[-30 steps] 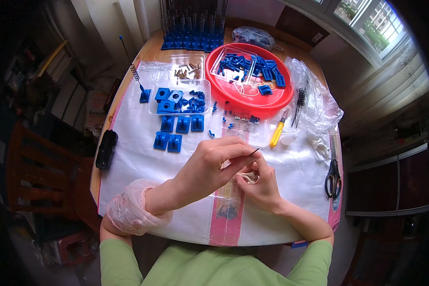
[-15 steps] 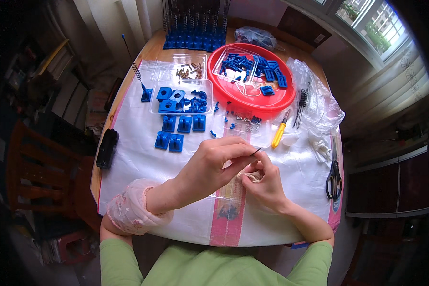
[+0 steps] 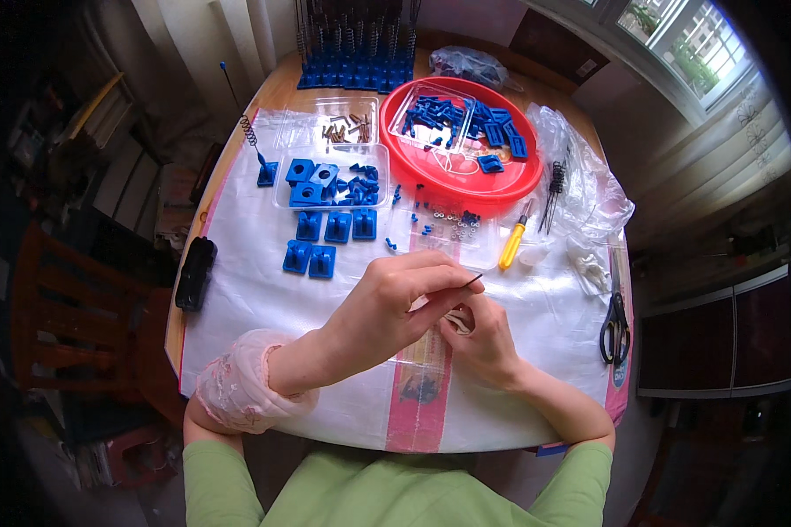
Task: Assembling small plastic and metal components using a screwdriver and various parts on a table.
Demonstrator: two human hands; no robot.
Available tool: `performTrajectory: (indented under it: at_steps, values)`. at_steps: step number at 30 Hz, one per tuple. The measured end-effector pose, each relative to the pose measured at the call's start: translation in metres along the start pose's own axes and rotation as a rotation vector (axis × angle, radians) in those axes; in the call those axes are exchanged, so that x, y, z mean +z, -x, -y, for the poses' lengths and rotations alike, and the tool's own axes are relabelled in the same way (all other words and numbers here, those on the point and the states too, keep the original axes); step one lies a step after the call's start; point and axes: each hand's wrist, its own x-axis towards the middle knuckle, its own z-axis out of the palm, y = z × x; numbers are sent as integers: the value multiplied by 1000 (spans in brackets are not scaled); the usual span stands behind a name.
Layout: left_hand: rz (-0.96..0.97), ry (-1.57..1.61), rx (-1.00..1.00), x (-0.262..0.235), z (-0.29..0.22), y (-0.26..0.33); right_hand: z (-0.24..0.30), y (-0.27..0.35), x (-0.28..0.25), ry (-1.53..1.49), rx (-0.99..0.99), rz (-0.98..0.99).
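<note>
Above the middle of the table, my left hand is closed, pinching a thin dark rod whose tip sticks out past the fingertips. Close against it, my right hand curls its fingers round a soft off-white piece, like cloth or cord. The fingers hide most of that piece and the rest of the rod. Beyond my hands lie blue square bases with raised clips, standing in two rows. Small blue parts and white rings are scattered just past my fingers.
A clear tray holds blue pieces; another behind it has brass-coloured pins. A red basin contains more blue parts. A yellow-handled screwdriver, black springs and scissors lie right. Blue bases with springs stand at the back.
My right hand's fingers have shifted up and closer to my left fingertips, covering more of the off-white piece. The left hand keeps its pinch on the rod almost in place.
</note>
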Motion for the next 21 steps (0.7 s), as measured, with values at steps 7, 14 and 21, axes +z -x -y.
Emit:
performTrajectory:
  at_steps: [7,14,21]
  values:
    - [14,4,-18,-1,-2,0,4,0,-3,-5,32,40]
    - [12,-3,-8,-1,-2,0,-6,1,-1,-41,9,51]
    - [16,-1,-15,0,-1,0,-1,2,-2,-27,11,36]
